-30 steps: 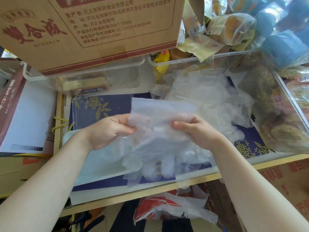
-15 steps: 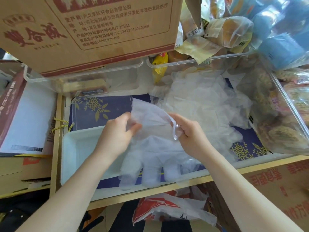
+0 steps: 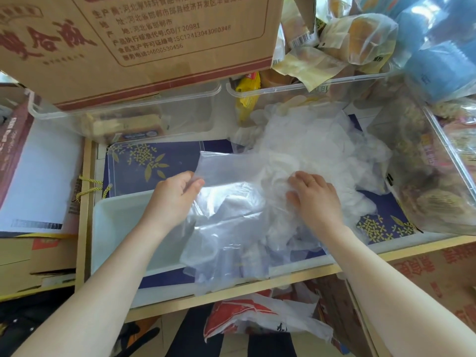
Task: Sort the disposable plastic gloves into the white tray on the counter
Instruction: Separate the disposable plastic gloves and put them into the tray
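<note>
- Gloves: thin clear plastic film, near weightless, limp, no stiffness at all; the sheets look prone to cling together and slide off one another, so one tug could drag several
- Best hold, in my judgement: pinch a flat cuff edge between thumb and fingers, lift slowly so the neighbours drop away; grabbing mid-pile will likely bring a clump
- Left hand (image 3: 173,199): thumb and fingers (image 3: 192,185) pinched on the near-left corner of a flat glove (image 3: 231,167), cuff edge running straight to the right from the pinch
- Right hand (image 3: 315,198): palm down on the loose pile of gloves (image 3: 316,140), fingertips (image 3: 296,180) curled into the film; looks like a gather or a press, I cannot tell whether anything is truly gripped
- Held glove spans between the two hands, above the right part of the white tray (image 3: 116,220)
- Tray sits on the table (image 3: 257,287) at the near edge, under the left forearm; crumpled film (image 3: 226,243) already lies across its right half and spills over the near rim
- Pile lies beyond and right of the tray, on the dark blue patterned mat (image 3: 144,161), touching the right hand
- Cardboard box (image 3: 139,42) and clear bins (image 3: 123,117) stand behind; not involved
- Risk as judged: film slips from a light pinch, or static drags spare gloves along
</note>
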`<action>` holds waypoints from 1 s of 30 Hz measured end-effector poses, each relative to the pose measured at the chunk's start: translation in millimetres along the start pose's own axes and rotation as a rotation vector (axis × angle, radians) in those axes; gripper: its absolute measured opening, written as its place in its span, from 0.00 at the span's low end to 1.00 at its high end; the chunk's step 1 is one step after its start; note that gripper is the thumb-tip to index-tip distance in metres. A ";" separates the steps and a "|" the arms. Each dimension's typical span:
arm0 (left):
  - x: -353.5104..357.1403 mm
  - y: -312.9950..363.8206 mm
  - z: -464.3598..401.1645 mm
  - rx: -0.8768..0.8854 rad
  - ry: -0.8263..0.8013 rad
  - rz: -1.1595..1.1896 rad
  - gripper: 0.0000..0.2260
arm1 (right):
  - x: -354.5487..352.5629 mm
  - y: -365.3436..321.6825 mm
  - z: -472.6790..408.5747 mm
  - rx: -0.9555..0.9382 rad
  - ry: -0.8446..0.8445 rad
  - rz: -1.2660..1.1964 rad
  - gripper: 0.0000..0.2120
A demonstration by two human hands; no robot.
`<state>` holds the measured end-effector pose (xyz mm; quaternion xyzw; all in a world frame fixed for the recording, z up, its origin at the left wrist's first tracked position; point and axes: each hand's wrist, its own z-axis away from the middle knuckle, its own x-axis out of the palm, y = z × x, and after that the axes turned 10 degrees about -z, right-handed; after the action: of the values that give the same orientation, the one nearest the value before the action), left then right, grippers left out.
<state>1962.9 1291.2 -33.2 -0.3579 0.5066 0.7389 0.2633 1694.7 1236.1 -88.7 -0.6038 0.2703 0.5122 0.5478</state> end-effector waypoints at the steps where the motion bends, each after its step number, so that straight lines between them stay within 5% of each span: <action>1: -0.8 -0.3 -0.8 0.003 -0.008 -0.008 0.11 | 1.0 0.7 0.5 -0.029 0.054 -0.025 0.18; 7: -13.3 3.5 -3.0 -0.016 -0.026 0.046 0.11 | -11.5 14.0 -6.0 0.097 0.211 -0.396 0.13; 10: -17.5 16.0 1.2 -0.069 -0.044 0.372 0.13 | -48.7 5.1 4.1 0.218 0.347 -0.859 0.11; 14: -20.8 41.2 4.7 -0.242 -0.206 0.845 0.11 | -101.1 -30.2 28.9 -0.049 0.439 -0.986 0.14; 17: -10.5 49.0 0.7 -0.252 -0.222 0.781 0.10 | -113.2 -50.2 34.8 -0.048 0.370 -0.969 0.11; 22: 8.8 49.4 -6.6 -0.138 0.001 0.482 0.13 | -118.6 -63.0 26.6 0.271 0.203 -1.314 0.07; 26: 16.9 52.5 6.0 -0.055 0.054 0.507 0.13 | -95.4 -87.7 22.9 0.357 0.079 -1.385 0.06; 30: 19.9 56.0 19.7 -0.066 -0.092 0.704 0.11 | -73.2 -114.3 20.1 0.304 -0.153 -1.621 0.14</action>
<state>1903.6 1290.7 -13.2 -0.1362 0.5622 0.8157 0.0035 1765.6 1266.8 24.8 -0.4942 -0.2206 -0.0441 0.8397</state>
